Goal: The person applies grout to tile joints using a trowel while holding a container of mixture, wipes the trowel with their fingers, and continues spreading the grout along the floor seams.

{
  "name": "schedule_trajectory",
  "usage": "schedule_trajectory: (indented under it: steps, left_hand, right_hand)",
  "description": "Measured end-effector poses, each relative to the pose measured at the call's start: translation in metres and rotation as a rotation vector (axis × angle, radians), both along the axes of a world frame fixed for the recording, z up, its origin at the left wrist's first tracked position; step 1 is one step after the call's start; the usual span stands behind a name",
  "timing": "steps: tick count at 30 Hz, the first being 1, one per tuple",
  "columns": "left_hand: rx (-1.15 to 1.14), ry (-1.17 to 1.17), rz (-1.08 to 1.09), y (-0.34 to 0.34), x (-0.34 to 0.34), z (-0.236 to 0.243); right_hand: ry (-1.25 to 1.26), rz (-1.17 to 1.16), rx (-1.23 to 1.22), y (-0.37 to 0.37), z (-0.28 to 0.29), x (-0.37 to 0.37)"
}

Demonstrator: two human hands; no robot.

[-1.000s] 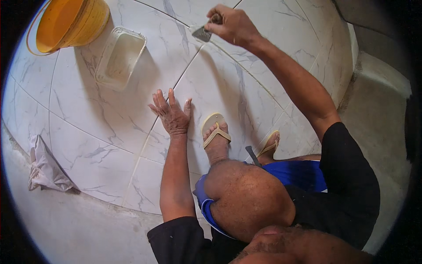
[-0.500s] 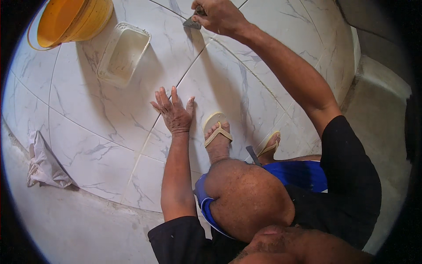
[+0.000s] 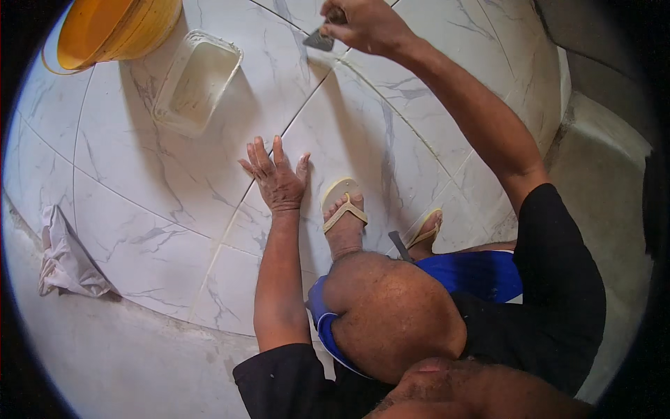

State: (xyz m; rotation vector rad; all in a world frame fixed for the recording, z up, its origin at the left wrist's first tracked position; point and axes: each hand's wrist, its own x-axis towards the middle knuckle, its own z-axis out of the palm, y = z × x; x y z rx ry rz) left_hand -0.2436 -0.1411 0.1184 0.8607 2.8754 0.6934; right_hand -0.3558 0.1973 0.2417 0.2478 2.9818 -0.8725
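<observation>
My right hand (image 3: 366, 26), at the far side of the floor, is closed round the handle of a small putty knife (image 3: 319, 40). The grey blade is held near the joint between the marbled white tiles (image 3: 202, 164); I cannot tell whether it touches. My left hand (image 3: 277, 176) lies flat on the tiles with its fingers spread, beside a dark joint line, and whitish residue shows on its fingertips. To its left stands a translucent plastic tub (image 3: 197, 84), its rim and inside smeared with pale paste.
A yellow bucket (image 3: 115, 31) with a handle stands at the far left. A crumpled white cloth (image 3: 70, 262) lies at the left tile edge, by bare concrete (image 3: 132, 356). My sandalled feet (image 3: 345, 216) rest on the tiles, and a concrete ledge (image 3: 604, 140) borders the right side.
My right hand has moved slightly to the right with the putty knife. My left hand stays in place on the tiles.
</observation>
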Motion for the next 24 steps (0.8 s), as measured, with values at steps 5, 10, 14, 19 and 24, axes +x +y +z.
schedule_trajectory:
  steps: [5, 10, 14, 19, 24]
  left_hand:
    - [-0.001, 0.005, -0.005, 0.003, 0.000, 0.003]
    - [-0.044, 0.010, -0.014, 0.001, 0.004, -0.003]
    - [-0.036, 0.013, -0.013, 0.001, -0.001, 0.001]
    - [-0.048, 0.004, -0.008, 0.001, -0.002, 0.001]
    - [-0.011, 0.005, -0.003, 0.001, 0.000, 0.002]
  right_hand:
    - [0.027, 0.004, -0.026, 0.007, -0.020, 0.019]
    - [0.004, -0.020, -0.059, -0.001, -0.008, -0.027]
    - [0.047, -0.044, -0.061, -0.004, 0.003, -0.046]
    - [0.005, -0.041, -0.075, -0.004, 0.011, -0.031]
    - [-0.023, -0.058, -0.045, -0.006, -0.004, -0.029]
